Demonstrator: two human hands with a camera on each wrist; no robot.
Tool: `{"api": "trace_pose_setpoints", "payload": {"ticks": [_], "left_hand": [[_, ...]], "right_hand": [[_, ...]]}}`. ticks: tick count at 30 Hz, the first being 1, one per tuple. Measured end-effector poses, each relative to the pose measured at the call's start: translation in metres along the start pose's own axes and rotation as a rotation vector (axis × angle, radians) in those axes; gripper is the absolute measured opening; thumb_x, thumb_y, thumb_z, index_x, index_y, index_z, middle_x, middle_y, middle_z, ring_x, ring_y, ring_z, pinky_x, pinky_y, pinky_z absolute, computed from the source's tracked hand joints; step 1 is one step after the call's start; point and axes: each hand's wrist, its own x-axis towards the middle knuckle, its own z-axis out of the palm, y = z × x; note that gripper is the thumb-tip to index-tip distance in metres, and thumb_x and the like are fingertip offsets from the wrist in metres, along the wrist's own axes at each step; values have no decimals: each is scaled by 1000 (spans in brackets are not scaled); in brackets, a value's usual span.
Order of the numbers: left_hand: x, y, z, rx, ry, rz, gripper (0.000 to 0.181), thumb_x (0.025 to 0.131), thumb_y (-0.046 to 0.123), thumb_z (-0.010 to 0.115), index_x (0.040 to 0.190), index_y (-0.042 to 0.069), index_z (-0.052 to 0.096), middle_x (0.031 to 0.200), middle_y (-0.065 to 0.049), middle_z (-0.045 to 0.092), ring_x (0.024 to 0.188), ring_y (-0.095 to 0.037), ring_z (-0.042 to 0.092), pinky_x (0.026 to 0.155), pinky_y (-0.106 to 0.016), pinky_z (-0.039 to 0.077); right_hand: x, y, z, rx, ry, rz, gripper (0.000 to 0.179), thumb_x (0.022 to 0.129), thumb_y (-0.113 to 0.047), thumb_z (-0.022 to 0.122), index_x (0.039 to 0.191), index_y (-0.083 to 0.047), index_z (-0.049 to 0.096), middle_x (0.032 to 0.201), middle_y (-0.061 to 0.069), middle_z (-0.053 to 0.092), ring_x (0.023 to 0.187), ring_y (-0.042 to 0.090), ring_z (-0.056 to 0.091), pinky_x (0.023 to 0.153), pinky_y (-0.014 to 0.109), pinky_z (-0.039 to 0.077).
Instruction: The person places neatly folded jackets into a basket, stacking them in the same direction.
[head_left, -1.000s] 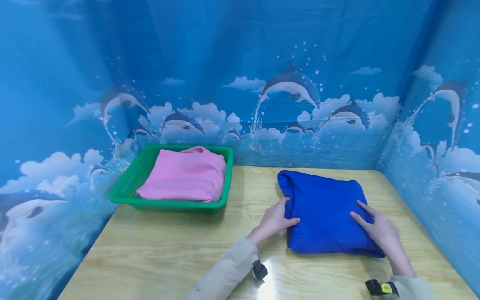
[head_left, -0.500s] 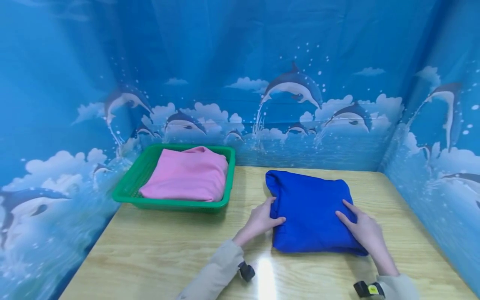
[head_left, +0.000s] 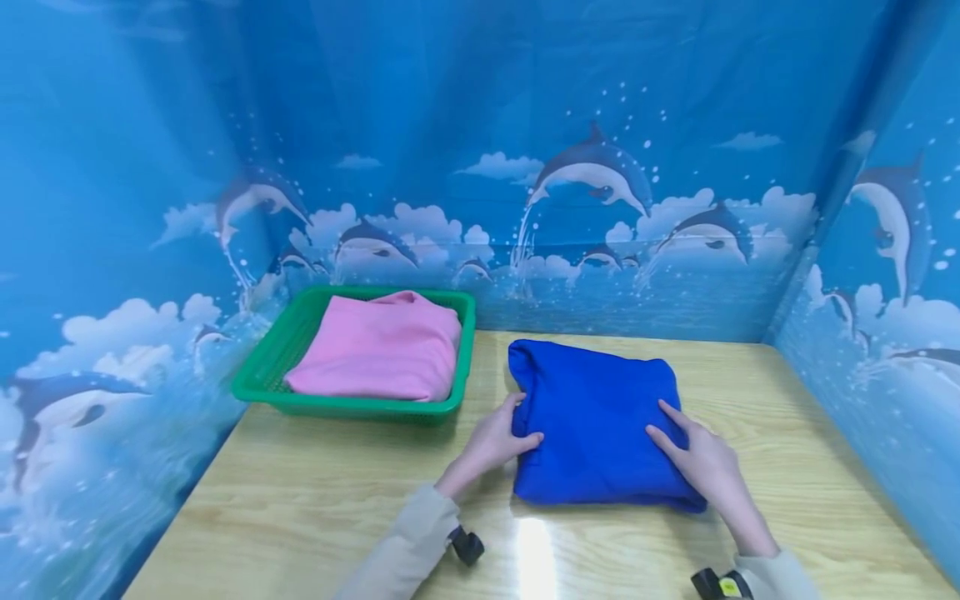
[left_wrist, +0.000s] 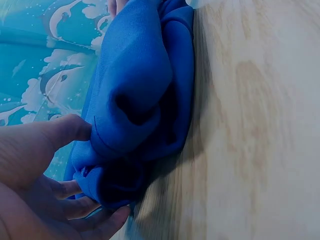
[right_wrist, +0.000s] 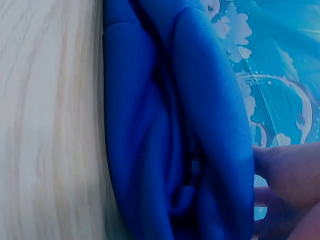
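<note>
A folded blue garment [head_left: 600,425] lies on the table between both hands, with rolled layers along its sides. At its left edge, the left hand [head_left: 493,437] holds the cloth, thumb on top. The left wrist view shows that hand's fingers [left_wrist: 80,207] bent about the garment's lower fold. Over the right edge, the right hand [head_left: 701,458] rests with thumb and forefinger spread on the upper face. In the right wrist view, the right hand [right_wrist: 290,185] touches the outer side of the blue garment [right_wrist: 215,110]; its fingertips are partly hidden behind the cloth.
A green basket [head_left: 330,406] stands at the back left of the wooden table [head_left: 315,492], holding a folded pink garment [head_left: 382,350]. Blue dolphin-print curtains [head_left: 420,125] enclose the back and both sides. Each wrist carries a small black camera [head_left: 467,546].
Both hands and the blue garment between them have slid left across the table, nearer the green basket. The view has turned slightly, and the basket sits still with the pink garment inside.
</note>
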Motion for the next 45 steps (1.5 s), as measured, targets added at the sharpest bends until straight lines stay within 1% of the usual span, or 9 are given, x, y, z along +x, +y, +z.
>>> {"api": "trace_pose_setpoints", "payload": {"ticks": [12, 17, 19, 21, 24, 30, 34, 38, 45], "left_hand": [[-18, -16, -15, 21, 72, 5, 68, 94, 35, 72, 147, 3, 46, 142, -22, 56, 128, -41, 55, 103, -57, 47], [-25, -17, -18, 30, 72, -5, 68, 95, 37, 72, 147, 2, 45, 142, -23, 56, 129, -42, 54, 105, -64, 41], [-26, -17, -18, 26, 69, -11, 70, 95, 37, 72, 148, 2, 44, 143, -23, 55, 131, -43, 52, 107, -66, 38], [-27, -18, -19, 20, 67, -15, 72, 95, 39, 71, 150, 3, 42, 146, -23, 53, 133, -43, 50, 108, -67, 35], [-26, -21, -21, -21, 61, -14, 77, 95, 41, 70, 154, 5, 36, 148, -23, 50, 134, -43, 49, 108, -65, 38], [-21, -29, -25, -163, 28, 8, 88, 96, 40, 70, 163, 17, 18, 151, -26, 45, 135, -43, 49, 105, -61, 45], [-18, -32, -28, -267, -51, 39, 82, 98, 35, 69, 163, 23, 21, 157, -25, 37, 139, -44, 44, 107, -60, 44], [-16, -35, -28, -392, -126, 34, 74, 99, 32, 67, 161, 25, 27, 160, -23, 31, 143, -42, 39, 110, -58, 41], [-12, -38, -27, -528, -174, 28, 68, 102, 30, 63, 160, 34, 29, 165, -20, 22, 148, -42, 31, 113, -60, 36]], "right_hand": [[-5, -19, 9, 57, -32, -38, 69, 102, -49, 56, 153, -5, 43, 143, 39, 44, 54, 19, 43, 49, 31, 31], [-6, -19, 7, 54, -72, -30, 70, 101, -51, 57, 154, -8, 42, 143, 39, 45, 84, 37, 66, 54, 33, 37], [-6, -17, 6, 74, -93, -32, 70, 102, -51, 56, 155, -9, 41, 145, 38, 44, 103, 49, 65, 62, 39, 48], [-6, -12, 4, 144, -138, -30, 70, 102, -50, 55, 157, -10, 37, 150, 37, 39, 117, 55, 57, 77, 50, 54], [-6, -2, 1, 330, -236, -8, 71, 104, -46, 55, 161, -13, 29, 158, 35, 26, 130, 57, 46, 96, 62, 50], [2, 19, 0, 657, -366, 67, 69, 105, -39, 55, 163, -18, 23, 161, 37, 15, 139, 55, 37, 94, 51, 55], [10, 29, 3, 831, -427, 96, 68, 106, -36, 54, 163, -21, 21, 164, 33, 8, 145, 52, 29, 97, 49, 54], [13, 33, 5, 928, -472, 109, 68, 107, -35, 53, 164, -25, 18, 167, 27, 0, 148, 51, 21, 101, 49, 52], [10, 32, 7, 987, -470, 123, 69, 107, -32, 53, 164, -30, 15, 167, 25, -7, 149, 49, 19, 104, 48, 50]]}}
